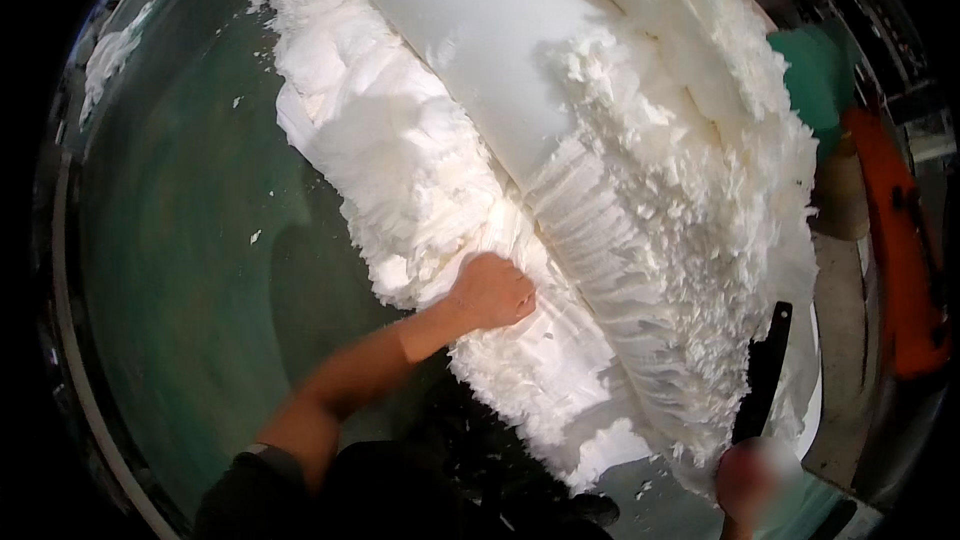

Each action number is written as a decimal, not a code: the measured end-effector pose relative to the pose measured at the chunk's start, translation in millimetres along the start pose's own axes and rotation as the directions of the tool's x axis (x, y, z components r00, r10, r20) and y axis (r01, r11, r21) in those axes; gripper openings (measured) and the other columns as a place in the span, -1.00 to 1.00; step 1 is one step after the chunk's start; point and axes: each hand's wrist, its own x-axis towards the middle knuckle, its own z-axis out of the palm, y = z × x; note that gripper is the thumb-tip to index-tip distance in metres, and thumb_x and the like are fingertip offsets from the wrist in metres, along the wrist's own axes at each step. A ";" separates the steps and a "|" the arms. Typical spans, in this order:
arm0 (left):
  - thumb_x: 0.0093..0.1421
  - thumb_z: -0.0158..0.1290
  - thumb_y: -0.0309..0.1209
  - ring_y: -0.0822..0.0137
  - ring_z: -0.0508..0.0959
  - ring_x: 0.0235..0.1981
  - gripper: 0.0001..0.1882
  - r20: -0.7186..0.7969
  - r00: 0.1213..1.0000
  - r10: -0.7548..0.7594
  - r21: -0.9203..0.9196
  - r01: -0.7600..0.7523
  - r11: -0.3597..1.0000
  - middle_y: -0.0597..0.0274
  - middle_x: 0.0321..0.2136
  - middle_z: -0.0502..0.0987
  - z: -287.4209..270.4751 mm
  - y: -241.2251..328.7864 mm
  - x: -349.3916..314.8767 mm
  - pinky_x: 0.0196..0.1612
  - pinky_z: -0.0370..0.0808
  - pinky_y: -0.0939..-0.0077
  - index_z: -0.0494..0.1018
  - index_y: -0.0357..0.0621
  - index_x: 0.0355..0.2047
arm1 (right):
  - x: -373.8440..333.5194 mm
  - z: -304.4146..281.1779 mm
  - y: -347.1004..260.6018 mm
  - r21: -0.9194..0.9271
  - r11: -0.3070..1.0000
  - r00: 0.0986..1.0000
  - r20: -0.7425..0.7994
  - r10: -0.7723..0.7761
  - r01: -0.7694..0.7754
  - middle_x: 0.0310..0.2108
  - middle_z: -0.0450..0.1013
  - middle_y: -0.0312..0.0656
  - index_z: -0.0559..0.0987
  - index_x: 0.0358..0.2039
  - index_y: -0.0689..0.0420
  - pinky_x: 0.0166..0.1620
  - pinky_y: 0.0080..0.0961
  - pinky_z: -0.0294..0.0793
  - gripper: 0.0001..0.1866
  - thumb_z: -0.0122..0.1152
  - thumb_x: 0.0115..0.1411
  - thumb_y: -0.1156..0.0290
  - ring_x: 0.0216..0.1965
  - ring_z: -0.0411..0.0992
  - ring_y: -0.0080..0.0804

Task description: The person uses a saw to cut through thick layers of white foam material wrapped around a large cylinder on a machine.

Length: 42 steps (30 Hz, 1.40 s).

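A large mass of white, soft, layered paper-like sheeting (390,170) slants across the middle, its edges torn and fluffy. Along its right side runs a smooth white surface (480,30), bordered by a long split and more ragged layers (680,200). My left hand (497,290) is closed in a fist on the torn sheeting left of the split, and creases spread out around it. At the lower right my blurred right hand (745,485) is closed round the lower end of a long black flat blade (766,370). The blade points up against the ragged layers and has a small hole near its tip.
Green floor (190,240) lies to the left, with small white scraps and a larger white scrap (112,60) near its far edge. On the right stand an orange machine part (898,240), a tan rounded piece (842,195) and a green object (812,70).
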 end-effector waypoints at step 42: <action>0.19 0.12 0.13 0.42 0.52 -0.44 -0.38 0.088 0.918 -0.386 -0.731 0.323 0.601 0.23 -0.51 0.48 -151.8 94.4 175.2 -0.43 0.48 0.52 0.45 -0.32 -0.26 | -15.8 -12.8 -25.4 0.088 0.885 0.765 0.546 0.341 -0.457 -0.22 0.46 -0.11 0.52 -0.27 0.05 0.01 -0.11 0.21 -0.62 0.20 0.11 0.00 -0.20 0.38 -0.07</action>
